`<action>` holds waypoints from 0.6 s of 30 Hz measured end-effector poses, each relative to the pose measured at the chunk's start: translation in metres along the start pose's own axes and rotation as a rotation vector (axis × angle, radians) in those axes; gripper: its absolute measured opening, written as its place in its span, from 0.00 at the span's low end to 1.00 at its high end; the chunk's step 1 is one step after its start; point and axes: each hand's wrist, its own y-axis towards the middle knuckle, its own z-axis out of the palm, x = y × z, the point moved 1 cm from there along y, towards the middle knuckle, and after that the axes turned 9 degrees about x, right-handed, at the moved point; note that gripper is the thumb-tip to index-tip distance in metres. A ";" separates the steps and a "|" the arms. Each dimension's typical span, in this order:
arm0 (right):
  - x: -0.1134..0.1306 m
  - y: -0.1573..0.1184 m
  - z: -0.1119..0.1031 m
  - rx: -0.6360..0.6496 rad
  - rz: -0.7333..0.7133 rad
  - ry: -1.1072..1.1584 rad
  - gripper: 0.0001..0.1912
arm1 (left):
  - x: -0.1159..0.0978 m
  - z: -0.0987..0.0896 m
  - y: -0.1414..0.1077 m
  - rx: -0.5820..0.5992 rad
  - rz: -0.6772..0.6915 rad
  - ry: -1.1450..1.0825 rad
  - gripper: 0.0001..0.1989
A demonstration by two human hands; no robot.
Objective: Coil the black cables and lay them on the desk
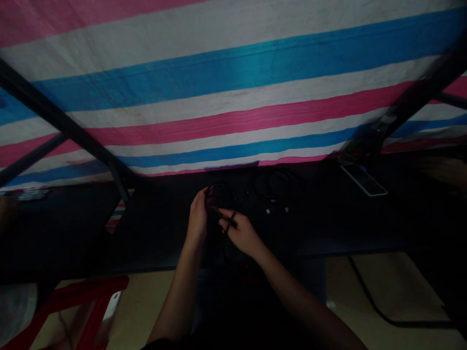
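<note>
A thin black cable (221, 184) is bent into loops between my two hands, just above the dark table. My left hand (199, 212) has its fingers curled round the left side of the loops. With thumb and fingers pinched, my right hand (240, 232) grips part of the same cable, and a length of it hangs below toward the table's front edge. To the right of my hands lies another coiled black cable (277, 182), with small light-coloured connector ends (268, 211) near it. The dim light hides the finer details of the cable in my hands.
A phone (365, 180) lies on the dark table (317, 228) at the right. Behind hangs a striped sheet (233, 112), between slanted dark metal posts (54, 114). Another person's hand (443, 170) shows at the far right. A red stool (91, 291) stands at lower left.
</note>
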 end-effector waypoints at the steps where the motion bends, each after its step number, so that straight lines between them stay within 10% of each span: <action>1: -0.001 0.004 0.005 0.000 -0.007 0.005 0.19 | 0.001 0.000 0.002 0.002 -0.002 -0.041 0.19; 18: -0.014 0.029 0.032 0.032 0.007 0.027 0.15 | 0.007 -0.005 0.002 -0.105 -0.075 -0.188 0.21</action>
